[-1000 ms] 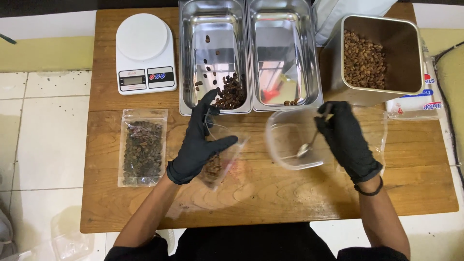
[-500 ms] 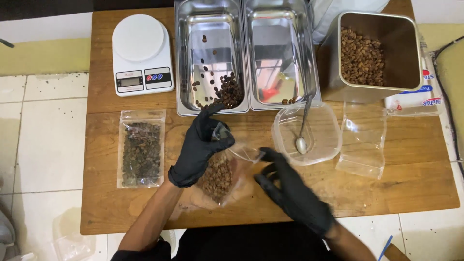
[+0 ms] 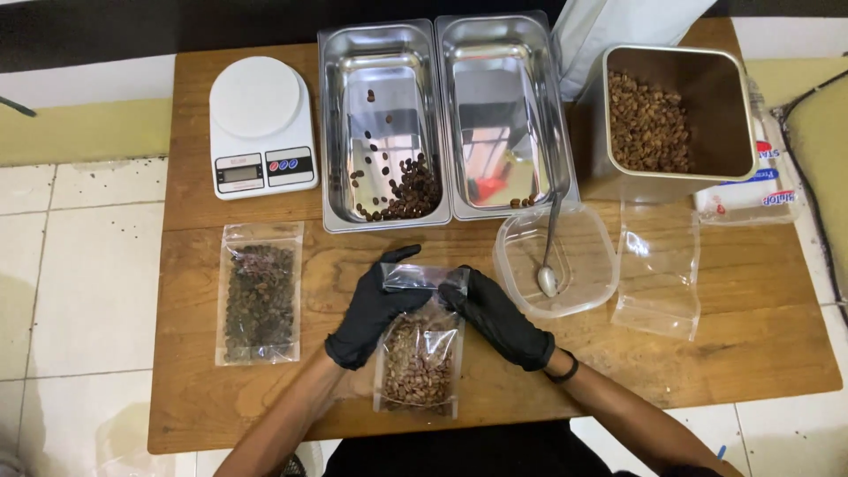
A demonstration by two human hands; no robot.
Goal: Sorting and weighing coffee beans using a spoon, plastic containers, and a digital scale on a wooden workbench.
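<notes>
I hold a small clear pouch of light brown beans (image 3: 419, 358) with both gloved hands, pinching its top edge. My left hand (image 3: 371, 309) grips the left end of the pouch mouth, thumb and fingers pressed together on the plastic. My right hand (image 3: 496, 316) is clamped on the right end the same way. The pouch lies flat on the wooden table (image 3: 751, 353), its filled lower part pointing toward me.

Taking the pouch as the landmark: to its left, well apart, lies a second clear bag of darker beans (image 3: 260, 294). Beyond that bag, farther from me, sits a white kitchen scale (image 3: 261, 126). Straight beyond the pouch stand two steel trays side by side; the left tray (image 3: 382, 124) holds a scatter of dark beans, the right tray (image 3: 505, 115) only a few. Just right of the pouch is a clear plastic tub (image 3: 558, 261) with a spoon (image 3: 549, 265) resting in it. Right of the tub lies an empty clear bag (image 3: 658, 276), and beyond it a square tin of light beans (image 3: 676, 115). Whether the pouch mouth is sealed I cannot tell; glare hides it.
</notes>
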